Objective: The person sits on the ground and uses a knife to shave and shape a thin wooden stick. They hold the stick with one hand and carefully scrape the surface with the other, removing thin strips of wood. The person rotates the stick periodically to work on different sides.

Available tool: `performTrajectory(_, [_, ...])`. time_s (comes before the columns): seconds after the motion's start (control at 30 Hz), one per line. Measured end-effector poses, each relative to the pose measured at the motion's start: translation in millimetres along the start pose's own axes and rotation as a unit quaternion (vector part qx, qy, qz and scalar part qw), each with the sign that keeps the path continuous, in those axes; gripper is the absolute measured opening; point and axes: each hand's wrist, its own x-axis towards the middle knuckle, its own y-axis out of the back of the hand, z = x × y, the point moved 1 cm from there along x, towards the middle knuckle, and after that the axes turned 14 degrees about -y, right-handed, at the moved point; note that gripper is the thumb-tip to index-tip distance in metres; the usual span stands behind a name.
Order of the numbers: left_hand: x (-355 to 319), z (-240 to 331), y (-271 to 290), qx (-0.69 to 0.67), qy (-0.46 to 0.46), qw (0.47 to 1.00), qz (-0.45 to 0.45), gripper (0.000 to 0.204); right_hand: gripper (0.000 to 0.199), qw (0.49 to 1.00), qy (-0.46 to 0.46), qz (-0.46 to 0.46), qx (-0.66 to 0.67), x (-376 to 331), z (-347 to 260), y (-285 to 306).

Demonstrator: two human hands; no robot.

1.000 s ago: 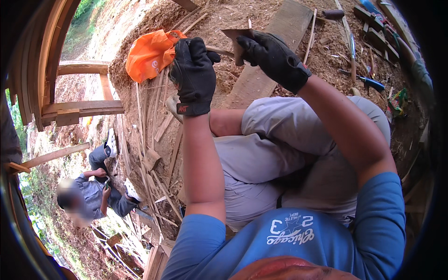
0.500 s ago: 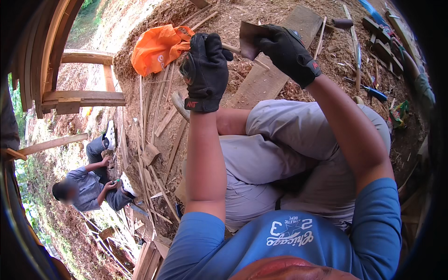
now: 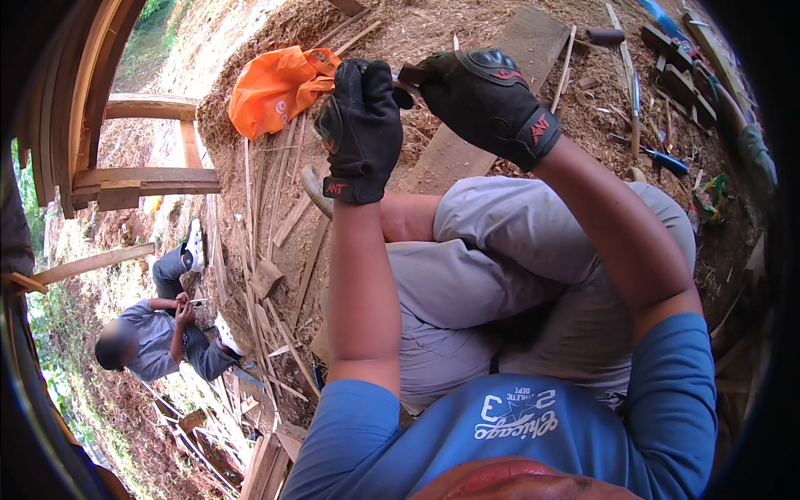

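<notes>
1. Evidently the largest thing is the ground [image 3: 408, 37], thickly strewn with wood shavings, especially on the far side.
2. Next comes the timber frame [image 3: 154, 177] at the far left, its beams bending with the lens.
3. On the near side sits the person, in grey trousers [image 3: 467, 283] and a blue shirt [image 3: 575, 433], legs folded and both forearms raised forward.
4. Over to the left, well apart, a co-worker [image 3: 154, 333] in a grey top sits with both hands close together.
5. A broad plank [image 3: 533, 48] lies flat beyond the knees, partly behind the right hand.
6. An orange bag [image 3: 273, 92] lies crumpled on the far left side, just beside the left hand; whether they touch, I cannot tell.
7. The right hand [image 3: 487, 104], black-gloved, has its fingers pressed together, pinching a brown sheet.
8. The left hand [image 3: 364, 125], gloved alike, is curled closed around a thin stick.
9. A blue-handled tool [image 3: 669, 162] rests on the ground at right.
10. The brown sheet [image 3: 410, 74], mostly covered by the right glove, is between the hands, held forward of the legs.
11. Smallest is the thin stick [image 3: 407, 86], mostly hidden, a short bit showing between the gloves.
</notes>
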Motion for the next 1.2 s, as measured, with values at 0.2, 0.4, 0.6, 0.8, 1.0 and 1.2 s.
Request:
performTrajectory(0.2, [-3.1,-6.8,-2.3,0.058,0.023,0.998,0.023,0.038,0.030,0.983,0.131,0.122,0.037,-19.7,1.2,-24.8])
performTrajectory(0.4, [-2.5,-6.8,-1.1,0.048,0.048,0.997,0.021,0.037,0.048,0.987,0.137,0.077,-0.041,-28.9,2.9,-23.1])
performTrajectory(0.6, [-0.2,-7.3,-0.8,0.057,0.019,0.998,0.012,0.040,0.042,0.982,0.144,0.082,-0.088,-25.9,8.0,-24.0])
performTrajectory(0.8, [1.6,7.2,3.8,-0.055,0.105,0.993,-0.009,0.039,0.027,0.991,0.078,0.052,-0.095,-24.2,16.6,-25.1])
performTrajectory(1.0, [-2.0,8.3,2.5,-0.006,-0.009,1.000,0.023,0.037,0.028,0.989,0.120,0.070,-0.055,-23.0,-9.3,-14.4])
performTrajectory(1.2, [-7.0,-6.4,-1.0,0.003,0.025,0.999,0.037,0.032,0.025,0.988,0.113,0.081,-0.065,-25.8,4.5,-23.4])
